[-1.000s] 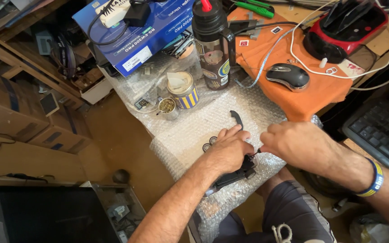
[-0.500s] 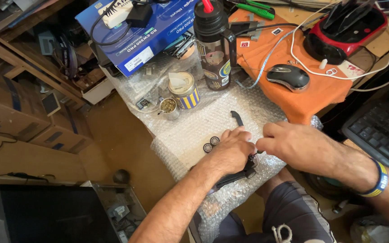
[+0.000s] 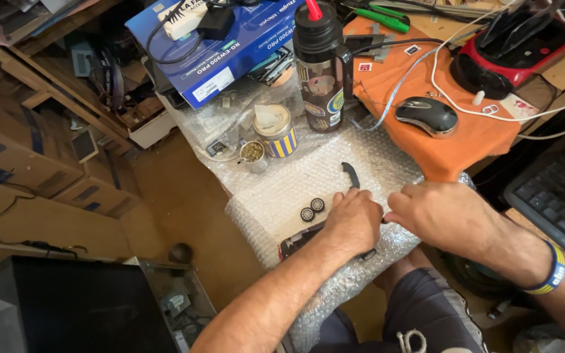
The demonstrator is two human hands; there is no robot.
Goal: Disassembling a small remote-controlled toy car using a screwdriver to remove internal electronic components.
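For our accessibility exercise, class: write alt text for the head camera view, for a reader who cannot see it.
Seen from above, a person's left hand and right hand press together on a small dark object lying on bubble wrap. Two small black wheels and a curved black part lie beside them, with a computer mouse on orange cloth behind.

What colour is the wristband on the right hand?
The wristband is blue with yellow, seen in the head view.
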